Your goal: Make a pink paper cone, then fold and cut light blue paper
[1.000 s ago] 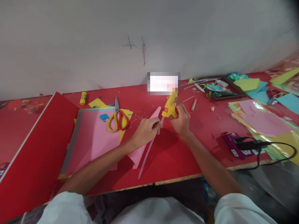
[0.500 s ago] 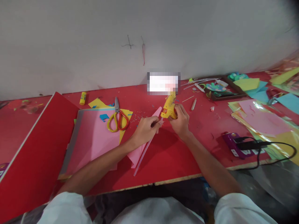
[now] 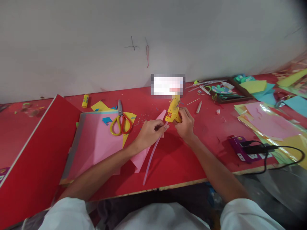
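Observation:
My right hand (image 3: 185, 124) is closed round a yellow glue gun (image 3: 173, 110) above the red table. With its fingers pinched, my left hand (image 3: 153, 130) grips a long translucent glue stick (image 3: 151, 161) close to the back of the gun. The stick's upper end meets the gun; its lower end hangs toward the table's front edge. Folded pink paper (image 3: 140, 158) lies under and beside my left hand, partly hidden by it. Left of that hand, scissors (image 3: 121, 121) with one yellow and one red handle rest on paper sheets.
Pink sheets (image 3: 96, 143) lie at the left beside a raised red board (image 3: 35, 153). A yellow small tube (image 3: 85, 101) stands behind them. On the right are a purple box (image 3: 240, 150) with black cables, a dark tray (image 3: 242, 91) of craft bits and more coloured paper (image 3: 268, 119).
The lower end of the glue stick has swung a little to the right and now bows. Both hands and the glue gun stay nearly in place.

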Available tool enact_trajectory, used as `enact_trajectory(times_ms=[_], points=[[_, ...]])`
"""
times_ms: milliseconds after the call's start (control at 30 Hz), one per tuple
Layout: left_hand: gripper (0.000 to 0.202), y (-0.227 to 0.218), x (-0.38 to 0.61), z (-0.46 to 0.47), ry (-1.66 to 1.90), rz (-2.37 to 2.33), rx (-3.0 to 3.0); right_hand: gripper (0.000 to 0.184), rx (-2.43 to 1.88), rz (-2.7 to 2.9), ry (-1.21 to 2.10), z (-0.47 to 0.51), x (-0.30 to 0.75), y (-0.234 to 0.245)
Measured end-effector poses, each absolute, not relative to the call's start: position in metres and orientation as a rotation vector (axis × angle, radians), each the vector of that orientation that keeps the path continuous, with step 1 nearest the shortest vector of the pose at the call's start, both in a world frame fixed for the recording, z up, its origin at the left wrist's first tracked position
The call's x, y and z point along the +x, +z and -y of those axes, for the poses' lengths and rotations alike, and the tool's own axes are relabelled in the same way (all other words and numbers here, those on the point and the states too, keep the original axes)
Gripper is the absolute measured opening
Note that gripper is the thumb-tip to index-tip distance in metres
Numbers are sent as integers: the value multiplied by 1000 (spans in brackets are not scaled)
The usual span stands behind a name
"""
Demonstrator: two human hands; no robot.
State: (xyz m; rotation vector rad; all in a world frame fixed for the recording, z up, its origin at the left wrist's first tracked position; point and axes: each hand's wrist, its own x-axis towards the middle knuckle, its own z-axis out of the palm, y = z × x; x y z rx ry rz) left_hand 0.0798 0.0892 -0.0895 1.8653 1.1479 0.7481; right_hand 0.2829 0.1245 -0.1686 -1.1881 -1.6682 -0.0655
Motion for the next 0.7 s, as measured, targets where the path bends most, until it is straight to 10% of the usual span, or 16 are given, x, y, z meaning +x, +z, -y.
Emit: enact_trajectory(times_ms=[467, 700], points=[[48, -69, 59, -107, 274, -1533, 2366, 22, -1192, 1651, 106, -134, 294, -163], [84, -92, 51, -111, -60, -1460, 2367, 30, -1140, 1401, 651, -131, 292, -156]])
